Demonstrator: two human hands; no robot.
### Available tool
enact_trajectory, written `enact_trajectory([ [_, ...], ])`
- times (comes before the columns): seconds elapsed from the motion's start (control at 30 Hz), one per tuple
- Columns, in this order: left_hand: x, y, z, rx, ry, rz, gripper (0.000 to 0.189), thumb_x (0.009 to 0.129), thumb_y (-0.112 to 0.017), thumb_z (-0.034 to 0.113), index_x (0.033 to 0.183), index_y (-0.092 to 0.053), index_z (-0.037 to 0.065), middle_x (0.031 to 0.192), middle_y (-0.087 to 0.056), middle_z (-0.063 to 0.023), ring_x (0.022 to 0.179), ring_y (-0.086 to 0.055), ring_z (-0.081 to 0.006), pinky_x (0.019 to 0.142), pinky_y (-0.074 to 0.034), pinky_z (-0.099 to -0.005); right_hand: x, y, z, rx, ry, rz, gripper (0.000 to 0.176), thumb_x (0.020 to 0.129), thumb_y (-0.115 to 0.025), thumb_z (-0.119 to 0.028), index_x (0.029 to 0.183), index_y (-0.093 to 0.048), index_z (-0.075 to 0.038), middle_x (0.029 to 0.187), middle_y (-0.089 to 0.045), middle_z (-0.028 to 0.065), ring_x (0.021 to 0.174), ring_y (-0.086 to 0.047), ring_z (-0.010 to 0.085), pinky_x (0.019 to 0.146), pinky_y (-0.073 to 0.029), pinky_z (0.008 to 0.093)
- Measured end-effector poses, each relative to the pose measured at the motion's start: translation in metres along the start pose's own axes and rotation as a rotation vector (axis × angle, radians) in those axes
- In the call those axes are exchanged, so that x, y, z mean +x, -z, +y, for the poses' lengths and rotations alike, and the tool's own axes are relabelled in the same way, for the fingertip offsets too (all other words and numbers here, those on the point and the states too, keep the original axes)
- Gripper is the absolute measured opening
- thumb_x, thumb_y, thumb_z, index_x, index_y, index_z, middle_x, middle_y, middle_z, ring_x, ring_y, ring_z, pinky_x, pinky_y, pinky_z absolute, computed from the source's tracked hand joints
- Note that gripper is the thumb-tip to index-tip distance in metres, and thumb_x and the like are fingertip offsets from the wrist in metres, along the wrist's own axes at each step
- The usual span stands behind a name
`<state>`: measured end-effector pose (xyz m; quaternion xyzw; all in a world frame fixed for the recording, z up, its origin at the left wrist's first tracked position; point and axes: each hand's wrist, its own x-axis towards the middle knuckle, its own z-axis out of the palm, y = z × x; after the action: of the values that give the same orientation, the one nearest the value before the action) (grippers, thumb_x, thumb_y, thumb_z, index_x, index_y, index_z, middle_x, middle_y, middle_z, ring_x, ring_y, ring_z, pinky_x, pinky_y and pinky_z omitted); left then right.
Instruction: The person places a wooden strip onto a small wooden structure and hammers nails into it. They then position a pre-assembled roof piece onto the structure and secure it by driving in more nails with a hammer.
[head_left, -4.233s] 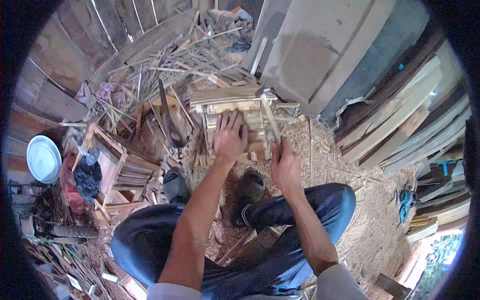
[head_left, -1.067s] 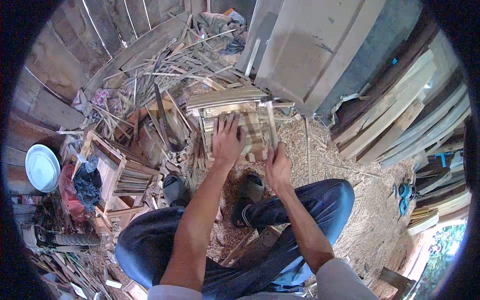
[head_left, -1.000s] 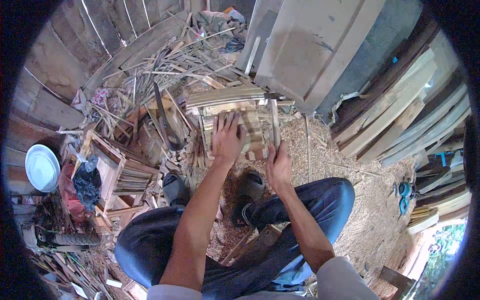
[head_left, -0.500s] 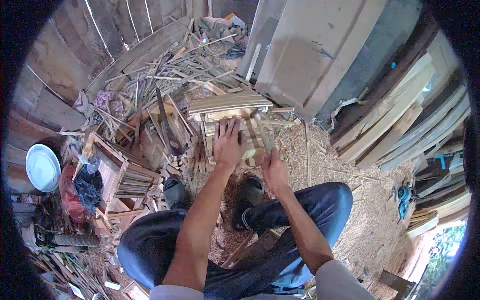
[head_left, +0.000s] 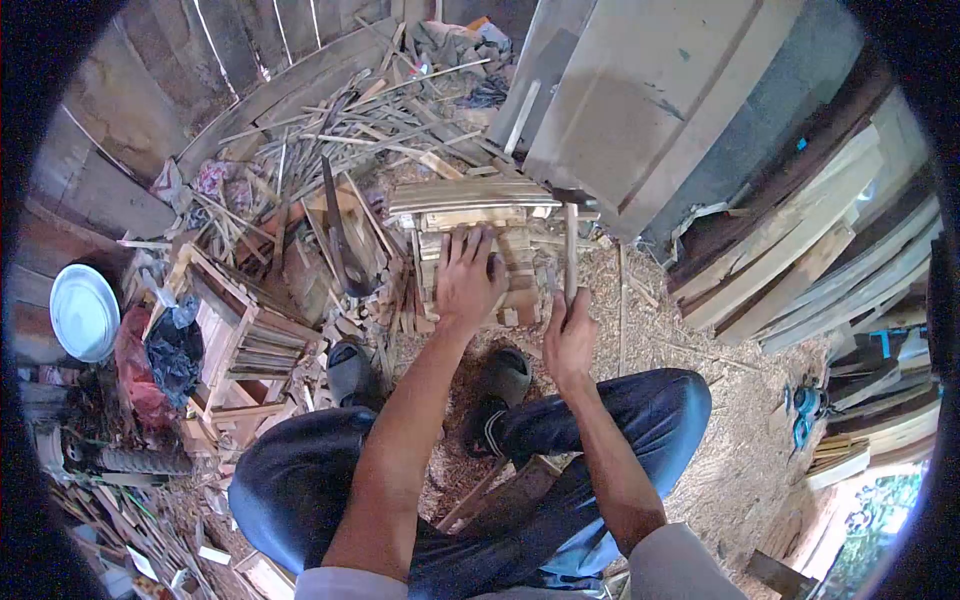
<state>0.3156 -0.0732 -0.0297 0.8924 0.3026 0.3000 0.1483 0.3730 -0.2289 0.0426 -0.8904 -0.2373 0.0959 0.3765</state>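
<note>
L hand point(head_left: 468, 280) flat, fingers spread, on slat crate point(head_left: 460, 195). R hand point(head_left: 570, 335) closed round hammer point(head_left: 570, 250). Risk: glancing blow strikes L fingers, which lie near the hammer.

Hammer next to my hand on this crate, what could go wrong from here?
1. The left hand lies flat on the crate, close beside the hammer that the right hand holds upright; a stray blow could catch it.
2. The crate seems to sit on loose offcuts, so it may shift when struck.
</note>
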Motion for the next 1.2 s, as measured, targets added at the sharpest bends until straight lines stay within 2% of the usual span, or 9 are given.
enact_trajectory([
  [0.1, 0.001, 0.001, 0.001, 0.024, 0.009, -0.015, 0.046, 0.088, -0.052, 0.024, 0.128, -0.055, 0.002, 0.131, -0.054, -0.0140, 0.128, -0.042, -0.0346, 0.113, -0.026, -0.0482, 0.002, -0.012, 0.018, -0.207, 0.084, -0.158, 0.026, 0.097, -0.049, -0.025, 0.099, -0.050, 0.000, 0.073, -0.060, 0.0323, 0.070, -0.059, 0.0514, 0.057, -0.046, 0.0567],
  [0.33, 0.002, 0.006, 0.003, 0.030, 0.022, -0.050, 0.046, 0.088, -0.054, 0.025, 0.129, -0.054, 0.003, 0.134, -0.053, -0.0141, 0.130, -0.041, -0.0354, 0.114, -0.026, -0.0473, 0.001, 0.001, -0.002, -0.011, 0.076, -0.010, 0.028, 0.096, -0.050, -0.026, 0.103, -0.048, 0.001, 0.070, -0.059, 0.0309, 0.070, -0.060, 0.0510, 0.057, -0.046, 0.0576],
  [0.43, 0.002, 0.011, 0.006, 0.021, 0.012, -0.054, 0.047, 0.088, -0.054, 0.025, 0.130, -0.053, 0.004, 0.134, -0.052, -0.0141, 0.131, -0.040, -0.0356, 0.114, -0.026, -0.0473, -0.002, -0.013, 0.017, -0.209, 0.131, -0.075, 0.024, 0.099, -0.046, -0.024, 0.093, -0.045, -0.001, 0.067, -0.056, 0.0298, 0.066, -0.058, 0.0502, 0.054, -0.041, 0.0531],
  [0.57, 0.001, 0.001, -0.001, 0.014, -0.012, -0.027, 0.048, 0.088, -0.055, 0.023, 0.131, -0.052, 0.003, 0.135, -0.052, -0.0148, 0.130, -0.040, -0.0361, 0.113, -0.026, -0.0477, 0.001, -0.004, 0.012, -0.101, 0.124, -0.127, 0.024, 0.099, -0.046, -0.025, 0.093, -0.045, -0.001, 0.066, -0.057, 0.0303, 0.065, -0.058, 0.0500, 0.053, -0.041, 0.0528],
  [0.67, 0.001, 0.008, 0.004, 0.029, -0.010, -0.022, 0.047, 0.088, -0.053, 0.024, 0.129, -0.054, 0.002, 0.133, -0.053, -0.0144, 0.129, -0.042, -0.0344, 0.113, -0.026, -0.0475, -0.002, 0.007, -0.008, 0.061, -0.037, -0.029, 0.027, 0.096, -0.051, -0.026, 0.103, -0.046, -0.001, 0.070, -0.058, 0.0332, 0.073, -0.059, 0.0535, 0.060, -0.045, 0.0582],
  [0.8, 0.002, 0.005, 0.005, 0.006, 0.008, -0.027, 0.046, 0.088, -0.054, 0.024, 0.128, -0.055, 0.002, 0.133, -0.053, -0.0142, 0.129, -0.042, -0.0335, 0.113, -0.027, -0.0470, 0.000, -0.013, 0.019, -0.185, 0.107, -0.159, 0.022, 0.096, -0.050, -0.022, 0.102, -0.046, -0.002, 0.072, -0.059, 0.0337, 0.072, -0.059, 0.0533, 0.058, -0.044, 0.0584],
  [0.93, 0.001, 0.004, 0.000, 0.025, -0.021, -0.016, 0.047, 0.087, -0.056, 0.024, 0.128, -0.055, 0.002, 0.134, -0.053, -0.0149, 0.130, -0.041, -0.0340, 0.113, -0.026, -0.0469, 0.001, 0.002, 0.004, -0.194, -0.020, -0.176, 0.023, 0.096, -0.051, -0.022, 0.102, -0.046, -0.001, 0.075, -0.059, 0.0346, 0.074, -0.059, 0.0534, 0.059, -0.045, 0.0583],
  [1.03, -0.002, 0.003, 0.001, 0.031, -0.015, -0.059, 0.047, 0.087, -0.056, 0.026, 0.128, -0.054, 0.002, 0.134, -0.053, -0.0145, 0.131, -0.040, -0.0342, 0.114, -0.025, -0.0472, -0.004, 0.005, -0.010, -0.009, -0.002, -0.024, 0.023, 0.095, -0.051, -0.022, 0.104, -0.047, -0.001, 0.076, -0.060, 0.0338, 0.073, -0.060, 0.0527, 0.060, -0.046, 0.0583],
  [1.2, 0.001, 0.003, 0.004, 0.026, -0.016, -0.020, 0.046, 0.088, -0.055, 0.024, 0.128, -0.055, 0.003, 0.134, -0.053, -0.0144, 0.131, -0.040, -0.0345, 0.114, -0.025, -0.0474, -0.002, -0.007, 0.014, -0.230, 0.061, -0.150, 0.023, 0.097, -0.047, -0.024, 0.100, -0.047, -0.001, 0.072, -0.059, 0.0324, 0.070, -0.059, 0.0517, 0.058, -0.044, 0.0568],
])
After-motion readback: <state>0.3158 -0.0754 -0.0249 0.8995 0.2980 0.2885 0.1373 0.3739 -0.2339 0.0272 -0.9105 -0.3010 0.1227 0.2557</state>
